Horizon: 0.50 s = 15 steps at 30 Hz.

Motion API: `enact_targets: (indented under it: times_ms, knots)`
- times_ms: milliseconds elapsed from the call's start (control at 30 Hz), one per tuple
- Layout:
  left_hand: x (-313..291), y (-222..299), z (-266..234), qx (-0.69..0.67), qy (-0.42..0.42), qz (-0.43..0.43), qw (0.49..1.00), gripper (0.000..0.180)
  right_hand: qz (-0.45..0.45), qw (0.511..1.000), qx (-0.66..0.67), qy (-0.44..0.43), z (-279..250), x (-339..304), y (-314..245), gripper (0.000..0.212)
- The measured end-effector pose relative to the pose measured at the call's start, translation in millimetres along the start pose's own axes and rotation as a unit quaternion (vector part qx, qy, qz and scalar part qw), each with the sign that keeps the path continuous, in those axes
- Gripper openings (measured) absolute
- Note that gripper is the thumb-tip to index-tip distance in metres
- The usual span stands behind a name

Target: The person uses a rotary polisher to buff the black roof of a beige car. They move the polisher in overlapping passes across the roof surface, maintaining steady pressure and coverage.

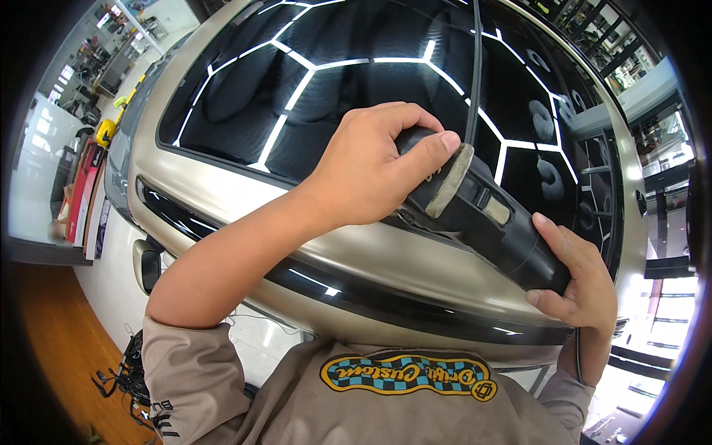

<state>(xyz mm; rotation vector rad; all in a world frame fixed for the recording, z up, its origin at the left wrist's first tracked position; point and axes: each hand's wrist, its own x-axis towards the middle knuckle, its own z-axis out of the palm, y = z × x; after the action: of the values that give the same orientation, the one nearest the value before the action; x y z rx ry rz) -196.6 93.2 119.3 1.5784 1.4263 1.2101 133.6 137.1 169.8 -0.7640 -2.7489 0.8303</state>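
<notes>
I hold a black car polisher point(482, 233) over the car's side with both hands. My left hand point(374, 159) is closed over its rounded head, thumb lying along the top beside a worn beige-grey band point(450, 182). At the rear end of the body, my right hand point(582, 278) grips it, thumb and fingers on opposite sides. The polisher's underside and pad are hidden, so I cannot tell whether it touches the car. Beyond it lies the glossy black roof point(334, 104), reflecting white hexagonal lights. Pale round swirl marks point(545, 122) show on its right part.
Gold bodywork point(215, 189) frames the roof, with dark side windows point(356, 293) close to my body. A side mirror point(147, 265) sticks out at left. Beyond it are a yellow object point(106, 132) and red panels point(87, 185). Shelving point(615, 44) stands at far right.
</notes>
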Motion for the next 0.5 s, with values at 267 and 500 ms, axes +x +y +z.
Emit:
enact_targets:
  times_ms: [267, 500]
  knots:
    - [-5, -5, -11, -0.019, 0.01, -0.021, 1.0, 0.033, -0.019, 1.0, 0.004, 0.013, 9, 13, -3, 0.093]
    - [1, -4, 2, -0.018, 0.008, 0.013, 1.0, 0.034, 0.011, 1.0, -0.012, 0.006, 2, 0, -1, 0.094]
